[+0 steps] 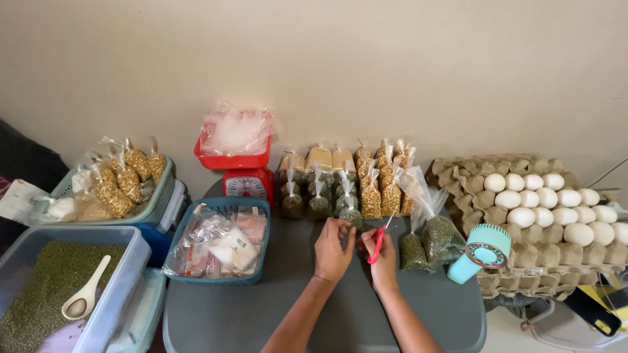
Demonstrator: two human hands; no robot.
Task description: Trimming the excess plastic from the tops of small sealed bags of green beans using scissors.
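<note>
**Snipping at a small bag of green beans**

I am gripping a pair of small red-handled scissors [378, 246] in my right hand [383, 256], fingers curled through the loops, blades pointing up toward the back row. My left hand [333, 250] is pinching a small clear plastic bag of green beans [350, 219] at the middle of the grey plastic table [261, 314], fingers closed on it. I judge the bag light and soft, its film slippery and easy to tear, so I am taking it by the knotted neck rather than the bulging belly. The scissors feel stiff and light.

The tabletop is looking smooth and crowded: a teal plastic basket of sachets [219, 240] on my left, a red kitchen scale [246, 182] behind it, and cardboard trays of white eggs [549, 202], fragile, on my right against a plain beige wall [392, 65].
</note>
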